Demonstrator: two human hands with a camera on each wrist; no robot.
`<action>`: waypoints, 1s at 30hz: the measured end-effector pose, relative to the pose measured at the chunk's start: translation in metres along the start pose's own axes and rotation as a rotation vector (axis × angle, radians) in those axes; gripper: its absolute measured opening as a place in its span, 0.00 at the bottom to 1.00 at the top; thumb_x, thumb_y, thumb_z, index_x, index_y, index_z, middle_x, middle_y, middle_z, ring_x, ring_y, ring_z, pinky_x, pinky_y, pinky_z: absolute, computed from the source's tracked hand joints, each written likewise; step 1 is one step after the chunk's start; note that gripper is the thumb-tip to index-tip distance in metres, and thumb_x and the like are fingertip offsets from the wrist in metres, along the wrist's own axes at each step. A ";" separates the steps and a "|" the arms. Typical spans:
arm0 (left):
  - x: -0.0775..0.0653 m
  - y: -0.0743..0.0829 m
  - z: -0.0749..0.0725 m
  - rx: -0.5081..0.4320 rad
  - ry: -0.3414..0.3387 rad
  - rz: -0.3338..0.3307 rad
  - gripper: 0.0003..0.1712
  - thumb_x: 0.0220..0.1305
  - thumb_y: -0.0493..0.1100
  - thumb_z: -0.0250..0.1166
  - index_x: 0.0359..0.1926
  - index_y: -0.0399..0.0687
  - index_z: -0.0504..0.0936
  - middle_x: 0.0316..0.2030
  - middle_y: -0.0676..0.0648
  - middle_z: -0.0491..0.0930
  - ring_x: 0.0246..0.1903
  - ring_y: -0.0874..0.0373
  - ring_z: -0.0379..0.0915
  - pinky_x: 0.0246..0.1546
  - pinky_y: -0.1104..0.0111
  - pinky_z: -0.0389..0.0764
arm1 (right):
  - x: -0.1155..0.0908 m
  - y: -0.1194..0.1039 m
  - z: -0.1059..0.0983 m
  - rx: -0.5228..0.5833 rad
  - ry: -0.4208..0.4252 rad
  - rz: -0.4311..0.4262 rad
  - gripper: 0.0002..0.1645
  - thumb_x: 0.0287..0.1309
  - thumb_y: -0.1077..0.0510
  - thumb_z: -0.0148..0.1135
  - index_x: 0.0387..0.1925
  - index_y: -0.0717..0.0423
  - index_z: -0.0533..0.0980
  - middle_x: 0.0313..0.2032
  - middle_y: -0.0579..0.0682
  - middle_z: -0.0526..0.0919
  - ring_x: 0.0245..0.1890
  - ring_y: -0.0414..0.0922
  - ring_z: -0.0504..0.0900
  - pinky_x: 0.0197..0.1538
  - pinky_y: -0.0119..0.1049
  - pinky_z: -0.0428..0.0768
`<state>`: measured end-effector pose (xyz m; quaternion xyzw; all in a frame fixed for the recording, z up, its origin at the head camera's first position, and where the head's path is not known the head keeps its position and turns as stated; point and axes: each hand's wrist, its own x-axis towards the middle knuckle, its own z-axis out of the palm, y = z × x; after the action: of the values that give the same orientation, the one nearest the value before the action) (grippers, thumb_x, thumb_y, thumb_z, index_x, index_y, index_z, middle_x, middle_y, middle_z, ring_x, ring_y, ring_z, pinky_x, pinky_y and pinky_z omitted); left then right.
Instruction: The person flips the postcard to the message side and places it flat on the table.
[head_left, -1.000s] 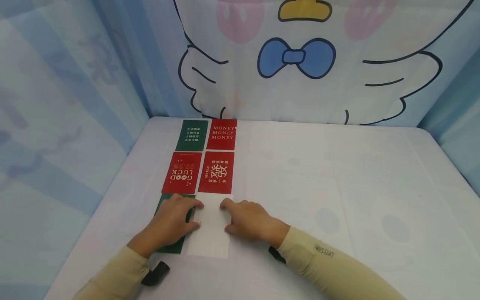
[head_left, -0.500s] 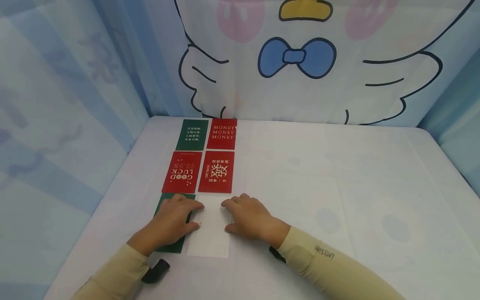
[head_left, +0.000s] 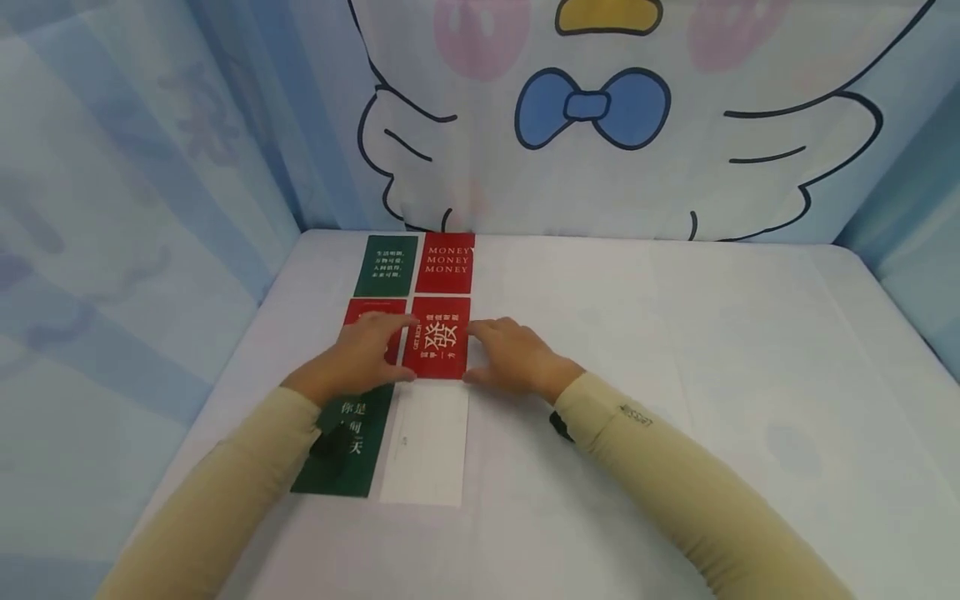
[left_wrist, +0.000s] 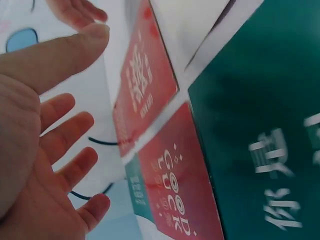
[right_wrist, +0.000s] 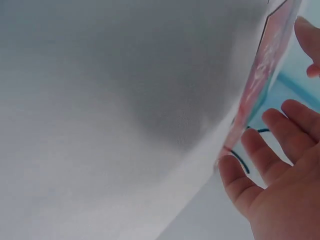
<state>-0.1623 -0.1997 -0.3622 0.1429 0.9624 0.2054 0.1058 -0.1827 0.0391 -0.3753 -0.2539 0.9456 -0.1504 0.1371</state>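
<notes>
My left hand (head_left: 360,354) is over the red "GOOD LUCK" card (left_wrist: 175,185), hiding much of it in the head view. Its thumb and fingers are spread apart, holding nothing. Across from it, my right hand (head_left: 517,358) is at the right edge of the red card with a large white character (head_left: 438,340), fingers loosely bent. That red card lies between the two hands; whether the fingertips touch it, I cannot tell. Nearer to me, a white card (head_left: 427,454) lies flat beside a green card with white characters (head_left: 348,454), which the left forearm partly covers.
Farther back lie another green card (head_left: 386,267) and the red "MONEY" card (head_left: 444,263), close to the table's far edge. The cards form two columns on the white tabletop (head_left: 637,333). A printed cloth (head_left: 592,192) hangs behind, with patterned curtains at both sides.
Both hands have left the sides of the white card and moved forward to the red card with the large character. The white card and the nearer green card are now more exposed.
</notes>
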 end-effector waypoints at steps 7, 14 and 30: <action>0.033 -0.010 0.006 -0.027 -0.089 -0.094 0.57 0.41 0.54 0.83 0.72 0.56 0.65 0.66 0.45 0.67 0.67 0.44 0.56 0.62 0.37 0.65 | 0.029 -0.002 0.003 0.016 -0.045 0.046 0.53 0.51 0.41 0.76 0.74 0.49 0.63 0.67 0.51 0.71 0.68 0.51 0.64 0.63 0.50 0.73; 0.034 -0.013 0.013 -0.061 -0.122 -0.083 0.62 0.36 0.56 0.84 0.72 0.54 0.62 0.63 0.48 0.70 0.65 0.48 0.59 0.66 0.37 0.56 | 0.034 -0.007 0.011 -0.036 -0.077 0.031 0.52 0.49 0.39 0.76 0.72 0.48 0.65 0.62 0.50 0.73 0.62 0.48 0.68 0.60 0.47 0.75; 0.032 -0.006 0.013 -0.112 -0.050 -0.069 0.38 0.62 0.49 0.64 0.70 0.48 0.61 0.63 0.45 0.73 0.63 0.47 0.65 0.69 0.40 0.46 | 0.030 -0.009 0.008 -0.170 0.036 -0.113 0.20 0.67 0.51 0.55 0.55 0.57 0.73 0.33 0.50 0.83 0.35 0.48 0.81 0.54 0.43 0.78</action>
<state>-0.1898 -0.1901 -0.3809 0.1084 0.9508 0.2516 0.1446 -0.2008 0.0145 -0.3852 -0.3150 0.9414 -0.0816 0.0890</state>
